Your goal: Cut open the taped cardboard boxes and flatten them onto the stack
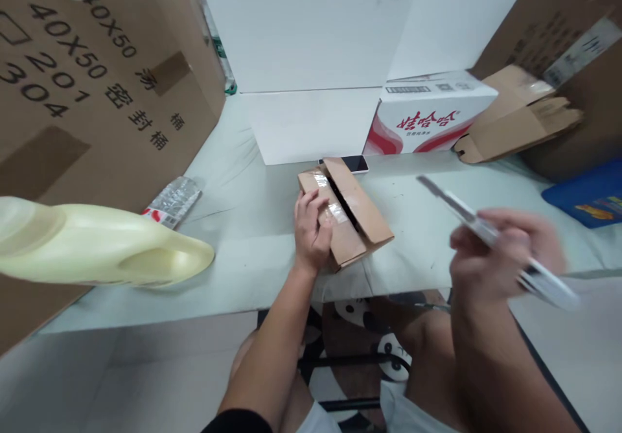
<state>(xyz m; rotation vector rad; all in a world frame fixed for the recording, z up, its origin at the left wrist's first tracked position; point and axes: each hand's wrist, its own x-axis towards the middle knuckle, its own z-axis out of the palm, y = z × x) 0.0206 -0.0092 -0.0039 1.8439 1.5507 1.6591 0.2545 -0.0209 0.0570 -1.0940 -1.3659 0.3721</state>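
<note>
A small brown cardboard box (365, 209) sits near the table's front edge, with clear tape on its left part and a dark gap along one raised flap. My left hand (313, 229) grips its left side, fingers bent over the taped top. Off to the right and above the table edge, my right hand (500, 258) is closed round a white box cutter (466, 212). The blade points up and left toward the box, apart from it. Motion blurs this hand and the cutter's rear end.
Behind the box lies a phone (357, 163), partly covered by it. White boxes (315, 122) and a red-and-white carton (427, 118) line the back. A pale yellow bottle (111, 242) and large carton (97, 96) stand left. At right are an opened cardboard box (519, 128) and a blue package (587, 193).
</note>
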